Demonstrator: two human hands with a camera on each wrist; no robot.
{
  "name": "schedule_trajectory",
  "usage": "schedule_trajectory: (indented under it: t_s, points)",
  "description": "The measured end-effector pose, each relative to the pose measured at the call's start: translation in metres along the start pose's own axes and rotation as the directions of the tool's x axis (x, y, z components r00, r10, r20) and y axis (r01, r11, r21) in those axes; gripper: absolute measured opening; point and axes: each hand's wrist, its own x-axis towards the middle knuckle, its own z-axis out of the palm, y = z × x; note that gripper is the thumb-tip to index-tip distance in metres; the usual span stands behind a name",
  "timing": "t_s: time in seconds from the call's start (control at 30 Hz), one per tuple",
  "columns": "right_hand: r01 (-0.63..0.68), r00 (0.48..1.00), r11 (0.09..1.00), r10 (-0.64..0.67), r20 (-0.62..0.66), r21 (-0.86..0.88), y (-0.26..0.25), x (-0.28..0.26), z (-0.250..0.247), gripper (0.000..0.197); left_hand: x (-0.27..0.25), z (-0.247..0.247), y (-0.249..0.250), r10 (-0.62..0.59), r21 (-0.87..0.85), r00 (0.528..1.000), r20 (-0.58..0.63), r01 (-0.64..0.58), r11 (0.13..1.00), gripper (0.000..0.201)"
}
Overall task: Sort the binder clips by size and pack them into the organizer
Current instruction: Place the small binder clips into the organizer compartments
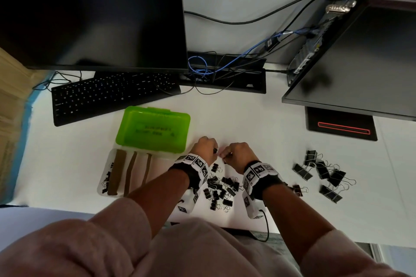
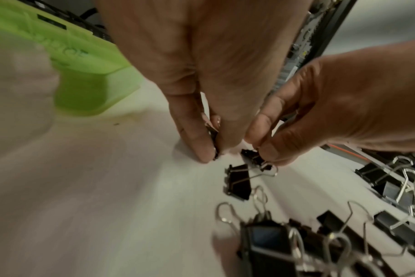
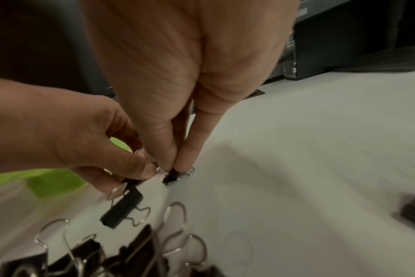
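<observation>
On the white desk, both hands work close together just beyond a pile of small and medium black binder clips (image 1: 219, 189). My left hand (image 1: 213, 149) pinches a small black clip (image 2: 214, 138) between thumb and fingertips, low against the desk. My right hand (image 1: 225, 157) pinches another small black clip (image 3: 171, 177) the same way. A medium clip (image 2: 237, 183) lies loose just in front of the fingertips. The clear organizer tray (image 1: 135, 171) with brown dividers sits to the left, its green lid (image 1: 155, 128) open behind it. A few clips (image 1: 105, 177) lie in its leftmost compartment.
Several large black clips (image 1: 322, 173) lie in a group to the right. A black keyboard (image 1: 108, 96) and monitor (image 1: 90, 13) stand at the back left. A second monitor (image 1: 360, 63) with its stand (image 1: 342, 123) is at the back right, and cables (image 1: 225, 69) run between them.
</observation>
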Motion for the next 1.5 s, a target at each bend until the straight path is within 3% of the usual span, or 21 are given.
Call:
schedule_trajectory:
  t_s: [0.17, 0.43, 0.7, 0.87, 1.07, 1.2, 1.3, 1.5]
  points:
    - [-0.031, 0.999, 0.999, 0.031, -0.007, -0.006, 0.003, -0.002, -0.004, 0.024, -0.003, -0.004, -0.008, 0.014, -0.093, 1.0, -0.005, -0.015, 0.996, 0.029]
    - [-0.04, 0.997, 0.996, 0.045, 0.057, -0.086, 0.013, -0.009, -0.01, 0.03, -0.01, -0.008, -0.016, 0.031, -0.107, 0.999, -0.015, -0.033, 0.994, 0.025]
    - [0.084, 0.962, 0.98, -0.033, 0.27, -0.178, 0.005, -0.019, -0.001, 0.032, -0.018, -0.008, -0.018, 0.03, -0.101, 0.999, -0.039, -0.034, 0.994, 0.025]
    - [0.088, 0.984, 0.989, -0.068, 0.166, -0.119, 0.0, -0.022, -0.004, 0.025, -0.026, -0.013, -0.022, 0.045, -0.108, 0.998, -0.039, -0.049, 0.993, 0.023]
    - [0.095, 0.993, 0.991, -0.089, 0.074, -0.093, -0.005, -0.018, -0.016, 0.022, -0.038, -0.025, -0.025, 0.062, -0.132, 0.986, -0.157, -0.083, 0.988, 0.018]
    - [0.139, 0.99, 0.99, -0.139, -0.027, -0.001, -0.03, -0.01, -0.015, 0.024, -0.053, -0.046, -0.026, 0.098, -0.193, 0.963, -0.249, -0.149, 0.97, 0.019]
    - [0.214, 0.976, 0.977, -0.213, -0.032, 0.019, -0.064, 0.004, -0.002, 0.022, -0.072, -0.067, -0.036, 0.07, -0.26, 0.939, -0.337, -0.164, 0.951, 0.02]
    - [0.347, 0.937, 0.936, -0.348, 0.01, 0.051, -0.155, 0.033, 0.05, 0.02, -0.125, -0.109, -0.096, -0.107, -0.323, 0.859, -0.501, -0.071, 0.944, 0.02]
